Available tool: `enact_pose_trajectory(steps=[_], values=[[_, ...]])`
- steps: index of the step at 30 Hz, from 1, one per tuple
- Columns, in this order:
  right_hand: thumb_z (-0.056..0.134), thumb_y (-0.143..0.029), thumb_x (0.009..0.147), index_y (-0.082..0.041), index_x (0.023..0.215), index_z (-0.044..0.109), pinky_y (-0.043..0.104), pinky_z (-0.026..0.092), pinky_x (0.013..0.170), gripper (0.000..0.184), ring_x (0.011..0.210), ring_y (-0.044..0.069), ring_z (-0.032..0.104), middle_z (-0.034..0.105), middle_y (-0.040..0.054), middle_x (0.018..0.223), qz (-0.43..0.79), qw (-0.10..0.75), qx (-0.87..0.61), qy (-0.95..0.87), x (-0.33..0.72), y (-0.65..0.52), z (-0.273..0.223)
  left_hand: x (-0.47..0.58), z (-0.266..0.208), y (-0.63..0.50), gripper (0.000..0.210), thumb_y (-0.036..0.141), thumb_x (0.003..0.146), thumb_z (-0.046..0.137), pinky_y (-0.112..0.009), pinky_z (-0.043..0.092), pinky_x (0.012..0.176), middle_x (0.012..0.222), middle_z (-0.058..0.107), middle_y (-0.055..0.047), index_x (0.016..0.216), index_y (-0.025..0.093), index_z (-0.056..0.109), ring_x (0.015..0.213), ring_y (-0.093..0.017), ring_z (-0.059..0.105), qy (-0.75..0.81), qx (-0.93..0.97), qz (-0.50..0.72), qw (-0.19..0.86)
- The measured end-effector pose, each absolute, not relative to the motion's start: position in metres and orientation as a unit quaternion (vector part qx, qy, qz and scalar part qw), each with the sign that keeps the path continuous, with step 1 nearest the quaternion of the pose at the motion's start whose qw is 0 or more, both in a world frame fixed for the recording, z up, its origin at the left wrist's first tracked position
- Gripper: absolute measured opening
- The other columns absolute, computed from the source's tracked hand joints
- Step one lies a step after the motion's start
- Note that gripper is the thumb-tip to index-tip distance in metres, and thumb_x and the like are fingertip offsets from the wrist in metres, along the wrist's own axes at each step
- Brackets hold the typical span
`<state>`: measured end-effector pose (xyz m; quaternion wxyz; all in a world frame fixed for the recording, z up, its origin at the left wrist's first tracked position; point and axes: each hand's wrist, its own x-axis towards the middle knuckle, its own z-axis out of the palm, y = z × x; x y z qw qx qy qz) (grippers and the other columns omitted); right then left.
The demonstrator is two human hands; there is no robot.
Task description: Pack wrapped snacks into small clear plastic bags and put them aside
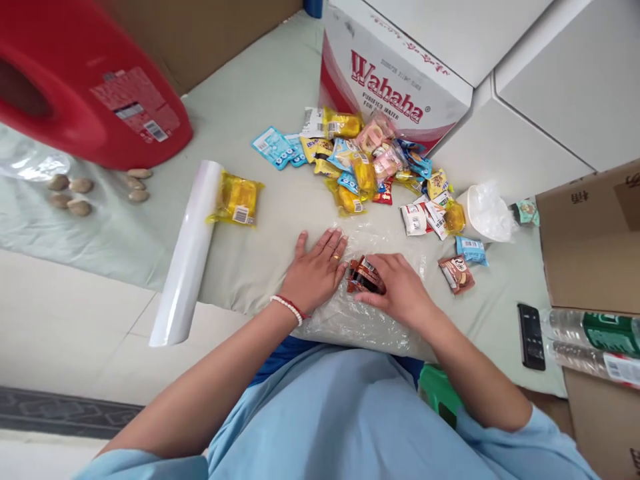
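Observation:
My left hand (316, 270) lies flat with its fingers stretched out, on the left edge of a clear plastic bag (370, 320) spread over the table. On the right, my right hand (400, 287) has its fingers curved round a small brown snack packet (367, 275), which rests on the bag. Part of the packet is hidden under my fingers. Beyond both hands is a heap of wrapped snacks (365, 170) in yellow, blue and pink. A yellow snack packet (239, 200) sits apart at the left, against a white roll (190, 247).
A big red jug (150, 113) and several brown stones (80, 185) are at the left. Behind the snacks stands a Wahaha carton (395, 80). To the right are a white cup (483, 213), a brown packet (457, 273), a black phone (531, 337) and plastic bottles (595, 331).

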<state>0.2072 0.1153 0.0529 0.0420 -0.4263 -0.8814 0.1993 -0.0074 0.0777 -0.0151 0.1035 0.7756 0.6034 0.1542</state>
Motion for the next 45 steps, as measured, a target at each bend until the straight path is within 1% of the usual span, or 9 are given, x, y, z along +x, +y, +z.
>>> enact_pose_trajectory(steps=[5,12,19,22,24,28,33,39,45], values=[[0.067,-0.036,0.095,-0.03,0.157,0.046,0.061,0.049,0.101,0.065,0.123,0.04,0.053,0.063,0.0152,0.14,0.192,0.026,-0.431,-0.881,0.214,0.091,0.041,-0.008,-0.016,0.078,0.059,0.039,0.11,0.024,-0.064,0.003,0.131,0.171,0.032,-0.013,0.162,0.016,0.036,0.16,-0.027,0.029,0.606,0.775,0.149,0.103],[0.065,-0.021,0.09,-0.02,0.145,0.056,0.056,0.045,0.106,0.057,0.124,0.038,0.052,0.064,0.0166,0.137,0.18,-0.009,-0.425,-0.887,0.213,0.097,0.045,-0.008,-0.013,0.078,0.059,0.04,0.109,0.024,-0.066,0.004,0.13,0.17,0.033,-0.013,0.164,0.017,0.033,0.159,-0.028,0.03,0.603,0.779,0.143,0.098],[0.066,-0.025,0.091,-0.022,0.147,0.053,0.055,0.047,0.104,0.058,0.121,0.036,0.053,0.063,0.0155,0.137,0.201,0.034,-0.427,-0.881,0.232,0.106,0.05,-0.007,-0.015,0.078,0.059,0.041,0.109,0.026,-0.065,0.005,0.13,0.171,0.033,-0.012,0.162,0.018,0.036,0.159,-0.027,0.031,0.605,0.777,0.142,0.099],[0.066,-0.027,0.093,-0.023,0.147,0.053,0.056,0.045,0.106,0.056,0.126,0.037,0.053,0.063,0.0155,0.139,0.204,0.016,-0.419,-0.885,0.222,0.106,0.044,-0.007,-0.015,0.078,0.059,0.041,0.109,0.027,-0.064,0.005,0.131,0.17,0.034,-0.012,0.162,0.018,0.036,0.159,-0.027,0.031,0.608,0.775,0.145,0.096],[0.069,-0.027,0.092,-0.025,0.151,0.049,0.056,0.045,0.108,0.062,0.13,0.037,0.052,0.06,0.0149,0.144,0.213,0.003,-0.425,-0.88,0.218,0.105,0.039,-0.006,-0.016,0.078,0.059,0.04,0.109,0.026,-0.065,0.005,0.13,0.17,0.035,-0.012,0.162,0.018,0.036,0.159,-0.027,0.032,0.61,0.773,0.148,0.093],[0.075,-0.031,0.089,-0.025,0.16,0.037,0.054,0.042,0.114,0.08,0.137,0.034,0.049,0.053,0.0149,0.152,0.227,0.034,-0.432,-0.872,0.22,0.104,0.034,-0.006,-0.017,0.078,0.059,0.041,0.109,0.026,-0.065,0.006,0.13,0.17,0.035,-0.013,0.162,0.018,0.036,0.158,-0.028,0.032,0.604,0.777,0.153,0.089],[0.069,-0.024,0.093,-0.022,0.148,0.052,0.052,0.043,0.112,0.057,0.129,0.033,0.053,0.061,0.0146,0.14,0.215,0.021,-0.424,-0.879,0.225,0.102,0.033,-0.007,-0.016,0.078,0.059,0.042,0.109,0.027,-0.065,0.006,0.13,0.17,0.034,-0.013,0.162,0.019,0.036,0.158,-0.028,0.033,0.606,0.776,0.151,0.088],[0.067,-0.018,0.091,-0.018,0.145,0.054,0.051,0.042,0.112,0.056,0.127,0.033,0.053,0.062,0.0151,0.139,0.207,0.018,-0.429,-0.879,0.226,0.1,0.034,-0.007,-0.018,0.078,0.06,0.043,0.109,0.028,-0.065,0.005,0.13,0.17,0.033,-0.013,0.163,0.018,0.035,0.159,-0.028,0.031,0.605,0.777,0.149,0.09],[0.068,-0.02,0.092,-0.018,0.145,0.055,0.051,0.042,0.112,0.055,0.126,0.032,0.056,0.063,0.0147,0.138,0.21,0.018,-0.438,-0.874,0.225,0.1,0.032,-0.007,-0.016,0.079,0.062,0.045,0.108,0.033,-0.064,0.006,0.13,0.17,0.035,-0.015,0.164,0.02,0.031,0.158,-0.029,0.034,0.605,0.772,0.169,0.104]])
